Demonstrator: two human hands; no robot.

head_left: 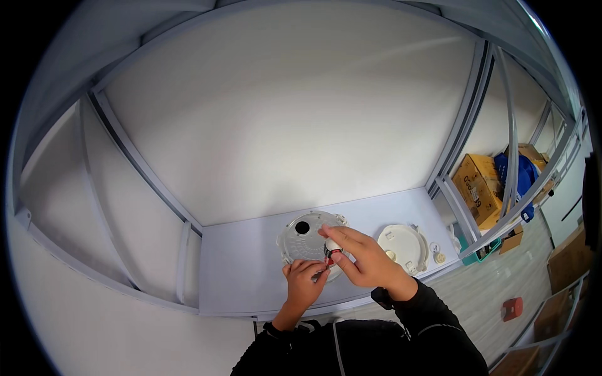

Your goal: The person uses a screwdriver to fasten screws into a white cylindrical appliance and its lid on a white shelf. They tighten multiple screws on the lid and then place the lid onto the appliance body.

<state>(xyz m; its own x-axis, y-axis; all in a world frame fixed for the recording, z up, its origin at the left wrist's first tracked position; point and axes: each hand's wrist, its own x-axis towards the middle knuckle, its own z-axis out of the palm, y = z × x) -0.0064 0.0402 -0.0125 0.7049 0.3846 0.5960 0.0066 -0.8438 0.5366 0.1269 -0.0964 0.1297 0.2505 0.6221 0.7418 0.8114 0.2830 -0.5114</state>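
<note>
Showing red, white; small item [332, 247]; partly hidden

Well to the right of the right hand [370, 260] are a yellow-brown cardboard box [476, 191], a bright blue, soft-looking bundle [530, 174] and a green plastic bin [484, 255]. A small red boxy thing [512, 309] sits farther right, on the grey floor [471, 301].

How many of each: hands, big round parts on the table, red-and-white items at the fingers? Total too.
Hands: 2 (left hand, right hand)
Big round parts: 2 (grey disc, white disc)
Red-and-white item: 1
Total: 5
</note>
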